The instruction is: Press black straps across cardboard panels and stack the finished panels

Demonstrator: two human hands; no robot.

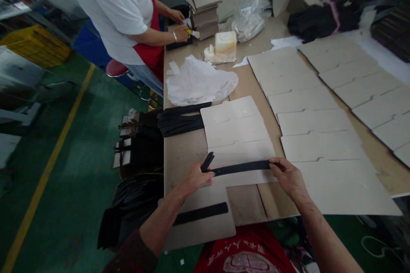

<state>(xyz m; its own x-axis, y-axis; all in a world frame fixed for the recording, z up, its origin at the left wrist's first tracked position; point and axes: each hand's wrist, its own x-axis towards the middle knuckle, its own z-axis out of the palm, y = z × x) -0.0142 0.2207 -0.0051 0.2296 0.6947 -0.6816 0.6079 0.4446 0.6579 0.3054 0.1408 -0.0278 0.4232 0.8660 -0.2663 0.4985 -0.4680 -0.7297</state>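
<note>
A long black strip lies stretched across a pale grey cardboard piece near the table's front edge. My left hand pinches the strip's left end and also holds a few more black strips that stick up from its fingers. My right hand presses and grips the strip's right end. Another black strip rests on a cardboard sheet beneath my left forearm.
Rows of overlapping cardboard pieces cover the table's middle and right. A pile of black strips and crumpled white plastic lie at the left. A person in white shirt and red apron works with a brush at the far end.
</note>
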